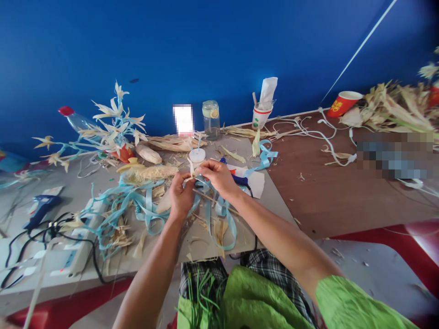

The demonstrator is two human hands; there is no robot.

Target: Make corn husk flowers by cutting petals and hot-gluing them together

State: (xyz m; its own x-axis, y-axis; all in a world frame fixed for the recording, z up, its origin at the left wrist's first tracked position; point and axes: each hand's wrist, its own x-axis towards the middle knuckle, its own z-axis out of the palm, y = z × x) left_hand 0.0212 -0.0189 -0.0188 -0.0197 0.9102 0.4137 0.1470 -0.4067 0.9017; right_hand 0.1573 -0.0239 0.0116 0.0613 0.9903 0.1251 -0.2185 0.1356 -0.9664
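Observation:
Close together over the table's middle, both my hands pinch a small pale corn husk piece (191, 168). My left hand (181, 192) grips it from the left with curled fingers. Thumb and fingers of my right hand (216, 176) close on it from the right; the exact fingertip contact is too small to make out. Light blue ribbon (230, 230) hangs in loops below the hands, and a thin stick (204, 195) crosses there. Just beyond stands a white-lidded container (197, 155). A blue glue gun (240, 180), partly hidden, lies by my right wrist on white paper (258, 183).
At left are a husk-flower branch (115, 112), a tangle of blue-wrapped stems (106, 214), another glue gun (43, 210) and a power strip (73, 256) with cables. A glass jar (211, 121), a paper cup (262, 116) and a red cup (344, 104) stand along the blue wall.

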